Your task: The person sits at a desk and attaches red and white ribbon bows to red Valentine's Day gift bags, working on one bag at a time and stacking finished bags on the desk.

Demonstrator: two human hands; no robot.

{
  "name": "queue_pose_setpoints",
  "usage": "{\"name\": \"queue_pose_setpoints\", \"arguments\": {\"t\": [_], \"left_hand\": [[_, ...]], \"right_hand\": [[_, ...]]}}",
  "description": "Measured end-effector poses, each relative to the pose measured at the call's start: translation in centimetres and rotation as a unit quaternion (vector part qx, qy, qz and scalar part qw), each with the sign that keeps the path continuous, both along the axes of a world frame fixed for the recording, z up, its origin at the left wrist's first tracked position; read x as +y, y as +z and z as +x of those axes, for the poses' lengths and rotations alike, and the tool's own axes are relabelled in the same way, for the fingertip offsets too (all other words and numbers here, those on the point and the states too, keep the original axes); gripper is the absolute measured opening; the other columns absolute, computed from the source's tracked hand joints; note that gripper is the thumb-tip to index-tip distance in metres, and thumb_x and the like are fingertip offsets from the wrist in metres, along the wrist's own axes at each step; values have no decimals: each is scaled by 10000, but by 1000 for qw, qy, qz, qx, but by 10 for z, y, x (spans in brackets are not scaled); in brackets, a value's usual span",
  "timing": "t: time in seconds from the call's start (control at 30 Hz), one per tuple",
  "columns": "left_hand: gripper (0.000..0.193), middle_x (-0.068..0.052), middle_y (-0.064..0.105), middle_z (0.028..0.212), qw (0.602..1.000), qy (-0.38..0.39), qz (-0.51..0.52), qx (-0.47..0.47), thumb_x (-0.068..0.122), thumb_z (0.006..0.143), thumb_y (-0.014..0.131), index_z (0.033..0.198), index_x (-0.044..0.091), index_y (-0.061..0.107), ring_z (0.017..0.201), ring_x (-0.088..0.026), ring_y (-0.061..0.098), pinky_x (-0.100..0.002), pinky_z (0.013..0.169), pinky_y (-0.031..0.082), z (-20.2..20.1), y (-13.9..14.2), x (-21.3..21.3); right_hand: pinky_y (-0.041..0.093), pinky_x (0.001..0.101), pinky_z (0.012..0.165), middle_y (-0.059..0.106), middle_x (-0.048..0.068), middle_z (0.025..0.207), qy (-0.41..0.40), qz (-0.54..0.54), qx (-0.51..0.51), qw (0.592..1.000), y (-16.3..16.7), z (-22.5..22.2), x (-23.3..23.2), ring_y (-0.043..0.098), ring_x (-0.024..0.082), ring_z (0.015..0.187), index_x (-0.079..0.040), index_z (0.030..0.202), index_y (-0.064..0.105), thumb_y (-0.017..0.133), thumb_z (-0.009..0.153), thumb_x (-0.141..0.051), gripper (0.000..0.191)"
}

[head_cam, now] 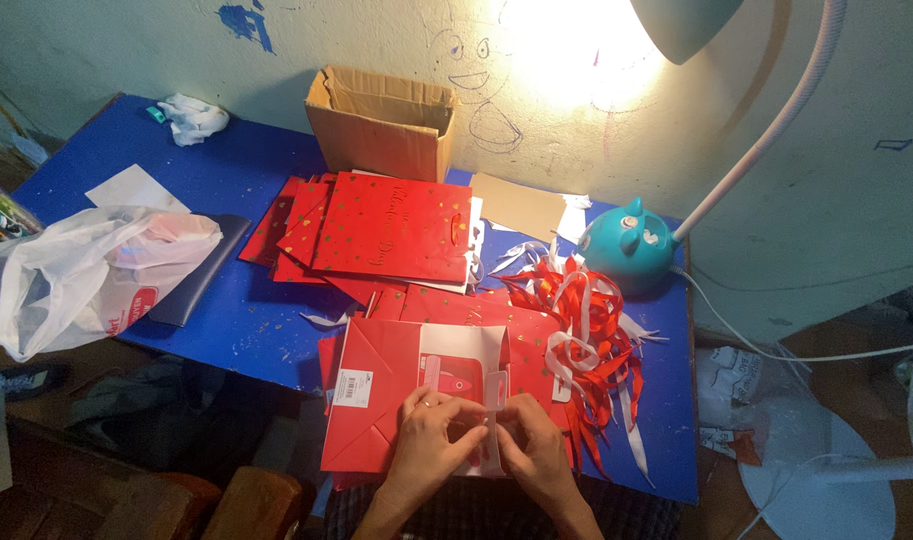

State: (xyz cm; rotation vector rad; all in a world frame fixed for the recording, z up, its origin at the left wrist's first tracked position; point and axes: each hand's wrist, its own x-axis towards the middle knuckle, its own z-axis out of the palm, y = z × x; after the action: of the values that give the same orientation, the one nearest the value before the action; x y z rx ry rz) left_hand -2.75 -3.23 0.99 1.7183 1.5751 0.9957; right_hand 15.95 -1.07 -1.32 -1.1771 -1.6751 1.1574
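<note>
At the lower middle of the frame, the left hand (431, 440) and the right hand (531, 450) meet on 1 flat red paper bag (376, 400) that lies at the near edge of the blue surface (246, 320). The grip of each hand is pinched on a small white piece (488, 425) at the white inner flap of this bag; what exactly the fingers press I cannot tell.

1 brown cardboard box (381, 125) stands open at the upper middle, against the wall; its inside is in shadow and the content does not show. 1 white plastic bag (76, 275) lies at the left, loosely open, with something pale and red inside. Between the box and the hands is a stack of flat red bags (391, 225) with gold dots; they overlap too much for counting. To the right lies 1 tangle of red and white ribbons (586, 340), just beside 1 turquoise lamp base (628, 245).
</note>
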Motion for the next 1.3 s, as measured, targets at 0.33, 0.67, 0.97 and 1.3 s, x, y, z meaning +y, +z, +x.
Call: {"name": "queue_pose_setpoints", "arguments": {"t": [0.33, 0.67, 0.97, 1.3], "left_hand": [[190, -32, 717, 827, 999, -45, -4, -29, 208, 827, 717, 964, 104, 798, 940, -186, 671, -491, 1181, 243, -6, 11, -1], [129, -26, 712, 768, 999, -40, -10, -26, 175, 811, 718, 863, 91, 801, 881, -185, 683, -494, 1185, 251, -5, 4, 0], [136, -31, 711, 750, 998, -29, -17, -51, 178, 821, 716, 880, 85, 796, 819, -186, 690, -490, 1198, 281, -6, 3, 0], [157, -15, 766, 796, 995, -62, -33, -65, 220, 860, 721, 934, 121, 818, 897, -172, 722, -518, 1195, 215, -10, -1, 2]], "right_hand": [[556, 261, 619, 740, 28, 790, -14, -52, 1, 999, -1, 1, -1, 716, 88, 709, -48, 1018, 660, 712, 896, -54, 132], [548, 260, 638, 696, 42, 827, -32, -59, -10, 998, -13, 5, -2, 686, 91, 725, -48, 989, 668, 708, 883, -41, 114], [465, 286, 645, 593, 61, 796, -19, 51, -23, 998, -18, 6, 0, 572, 157, 719, -10, 986, 694, 652, 856, 60, 153], [465, 283, 643, 569, 64, 791, -19, 55, -25, 998, -16, 7, -1, 580, 170, 721, -17, 959, 707, 641, 807, 87, 195]]}}
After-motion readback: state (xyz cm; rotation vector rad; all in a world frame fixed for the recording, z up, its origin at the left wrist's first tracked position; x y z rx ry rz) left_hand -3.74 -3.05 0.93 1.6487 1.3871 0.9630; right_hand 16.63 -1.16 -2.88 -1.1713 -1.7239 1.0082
